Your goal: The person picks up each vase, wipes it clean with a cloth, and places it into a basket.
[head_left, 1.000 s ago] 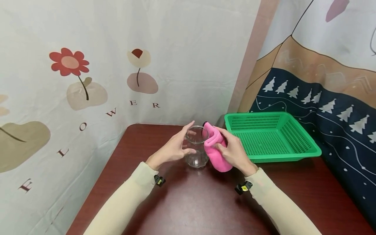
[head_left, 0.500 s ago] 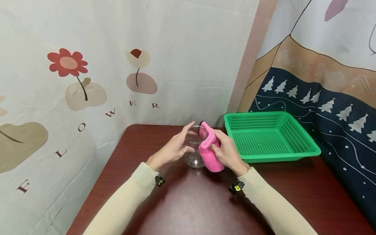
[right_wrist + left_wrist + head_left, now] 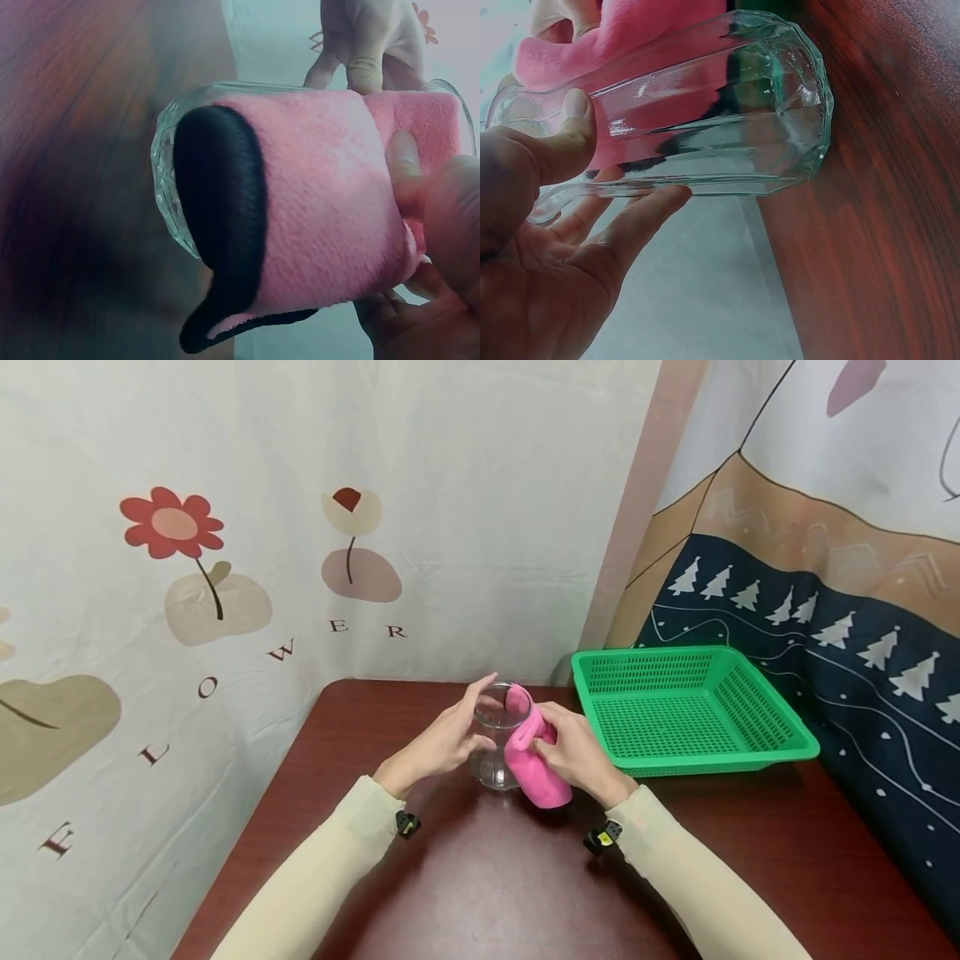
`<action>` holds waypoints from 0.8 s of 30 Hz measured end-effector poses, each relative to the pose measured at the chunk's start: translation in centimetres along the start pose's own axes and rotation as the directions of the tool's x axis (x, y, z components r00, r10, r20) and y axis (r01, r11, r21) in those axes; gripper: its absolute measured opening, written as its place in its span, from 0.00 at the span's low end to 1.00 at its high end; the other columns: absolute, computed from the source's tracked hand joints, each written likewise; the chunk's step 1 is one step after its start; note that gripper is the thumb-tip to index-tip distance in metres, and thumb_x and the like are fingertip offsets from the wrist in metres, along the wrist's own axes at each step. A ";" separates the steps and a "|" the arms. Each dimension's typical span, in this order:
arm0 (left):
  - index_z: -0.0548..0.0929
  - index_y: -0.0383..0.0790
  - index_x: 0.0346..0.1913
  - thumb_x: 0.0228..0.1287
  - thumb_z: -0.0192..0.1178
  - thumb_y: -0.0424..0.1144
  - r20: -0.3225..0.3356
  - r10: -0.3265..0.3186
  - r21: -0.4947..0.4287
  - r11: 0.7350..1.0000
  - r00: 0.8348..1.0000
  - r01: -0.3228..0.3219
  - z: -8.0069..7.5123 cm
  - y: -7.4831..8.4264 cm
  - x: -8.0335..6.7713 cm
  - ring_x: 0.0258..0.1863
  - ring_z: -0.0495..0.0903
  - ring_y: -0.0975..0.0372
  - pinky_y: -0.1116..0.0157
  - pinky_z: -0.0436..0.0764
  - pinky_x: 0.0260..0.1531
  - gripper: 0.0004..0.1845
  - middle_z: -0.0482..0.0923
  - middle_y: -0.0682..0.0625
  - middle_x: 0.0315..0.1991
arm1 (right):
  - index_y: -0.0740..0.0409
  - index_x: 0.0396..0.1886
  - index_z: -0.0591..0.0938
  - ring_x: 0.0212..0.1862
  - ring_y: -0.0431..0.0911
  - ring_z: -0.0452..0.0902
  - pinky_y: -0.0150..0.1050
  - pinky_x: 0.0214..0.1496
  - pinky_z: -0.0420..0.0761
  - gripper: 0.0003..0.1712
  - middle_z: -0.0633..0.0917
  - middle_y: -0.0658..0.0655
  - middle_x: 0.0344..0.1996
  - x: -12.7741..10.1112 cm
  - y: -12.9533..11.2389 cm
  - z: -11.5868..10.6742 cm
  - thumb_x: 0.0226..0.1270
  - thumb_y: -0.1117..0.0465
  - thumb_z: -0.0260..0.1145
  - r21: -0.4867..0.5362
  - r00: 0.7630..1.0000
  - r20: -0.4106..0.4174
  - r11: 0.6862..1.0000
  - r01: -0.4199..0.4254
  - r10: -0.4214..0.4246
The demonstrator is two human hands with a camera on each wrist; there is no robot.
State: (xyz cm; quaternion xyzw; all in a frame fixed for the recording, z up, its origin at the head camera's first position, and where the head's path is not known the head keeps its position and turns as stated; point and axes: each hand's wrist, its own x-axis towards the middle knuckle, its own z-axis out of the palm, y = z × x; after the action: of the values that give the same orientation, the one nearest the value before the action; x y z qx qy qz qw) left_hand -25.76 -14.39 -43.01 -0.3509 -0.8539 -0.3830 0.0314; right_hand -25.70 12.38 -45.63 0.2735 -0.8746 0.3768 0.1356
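Staged booth: printed backdrop cloths (image 3: 450,485)

Dark red table (image 3: 480,893), flower-printed wall cloth (image 3: 300,527) behind

One glass (image 3: 497,735), one pink cloth (image 3: 531,760), one green basket (image 3: 780,731), two hands

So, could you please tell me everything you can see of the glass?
The glass is a clear, faceted tumbler with a thick base, standing upright on the dark red table. The left hand holds its side; the right hand presses a fluffy pink cloth over its rim, one end tucked inside.
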 end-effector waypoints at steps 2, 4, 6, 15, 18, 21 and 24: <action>0.48 0.34 0.94 0.75 0.75 0.26 -0.001 -0.003 -0.003 1.000 1.000 0.003 0.1 0.0 0.0 0.67 0.91 0.42 0.44 0.89 0.69 0.57 0.85 0.31 0.73 | 0.62 0.63 0.93 0.54 0.50 0.89 0.42 0.52 0.87 0.22 0.94 0.61 0.62 -0.1 0.0 -0.1 0.70 0.71 0.83 -0.014 1.000 0.017 1.000 0.009 -0.009; 0.48 0.34 0.94 0.75 0.75 0.25 0.000 -0.006 -0.009 1.000 1.000 0.006 0.2 0.0 0.1 0.67 0.91 0.42 0.43 0.88 0.69 0.57 0.85 0.31 0.73 | 0.62 0.62 0.93 0.56 0.51 0.90 0.43 0.53 0.88 0.23 0.94 0.62 0.63 -0.2 0.1 -0.1 0.68 0.72 0.83 -0.029 0.999 0.033 0.999 0.014 -0.013; 0.48 0.35 0.94 0.75 0.75 0.25 0.000 -0.009 -0.008 1.000 1.000 0.009 0.3 0.0 0.1 0.67 0.91 0.43 0.44 0.88 0.68 0.57 0.85 0.31 0.72 | 0.63 0.62 0.93 0.55 0.51 0.90 0.43 0.52 0.89 0.23 0.94 0.62 0.63 -0.4 0.3 0.0 0.68 0.72 0.83 -0.043 0.999 0.051 0.999 0.017 -0.015; 0.48 0.34 0.94 0.74 0.75 0.25 0.000 -0.009 0.009 1.000 1.000 0.009 0.2 -0.1 -0.2 0.65 0.92 0.43 0.46 0.89 0.65 0.57 0.85 0.31 0.72 | 0.65 0.72 0.89 0.59 0.54 0.92 0.47 0.56 0.92 0.32 0.93 0.65 0.63 -1.4 0.8 1.2 0.67 0.74 0.81 -0.096 0.993 0.120 0.995 0.001 0.010; 0.48 0.34 0.94 0.74 0.76 0.25 -0.001 -0.010 0.013 1.000 1.000 0.010 0.0 0.0 -0.3 0.65 0.92 0.43 0.45 0.89 0.66 0.57 0.85 0.31 0.72 | 0.67 0.74 0.88 0.60 0.55 0.92 0.49 0.57 0.92 0.34 0.93 0.65 0.62 -1.6 0.9 1.5 0.67 0.75 0.81 -0.107 0.992 0.127 0.994 -0.009 0.023; 0.48 0.34 0.94 0.74 0.75 0.24 -0.002 0.000 0.009 1.000 1.000 0.000 0.0 0.0 -0.2 0.66 0.92 0.42 0.44 0.88 0.68 0.57 0.85 0.31 0.72 | 0.68 0.71 0.89 0.58 0.55 0.92 0.49 0.55 0.92 0.32 0.93 0.66 0.60 -1.7 1.0 1.7 0.65 0.76 0.81 -0.117 0.991 0.127 0.993 -0.023 0.038; 0.48 0.34 0.94 0.75 0.75 0.24 -0.002 -0.002 0.003 1.000 1.000 0.002 0.1 0.0 -0.2 0.68 0.91 0.41 0.43 0.87 0.70 0.56 0.85 0.30 0.72 | 0.66 0.64 0.92 0.57 0.54 0.92 0.48 0.54 0.91 0.26 0.94 0.65 0.58 -1.9 1.2 1.9 0.65 0.76 0.81 -0.132 0.987 0.146 0.990 -0.042 0.061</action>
State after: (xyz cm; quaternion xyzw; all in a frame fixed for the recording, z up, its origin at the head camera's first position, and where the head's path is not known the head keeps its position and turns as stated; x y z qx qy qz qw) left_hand -25.59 -14.47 -43.11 -0.3495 -0.8548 -0.3822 0.0326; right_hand -24.95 12.43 -48.44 0.2690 -0.9114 0.3017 0.0772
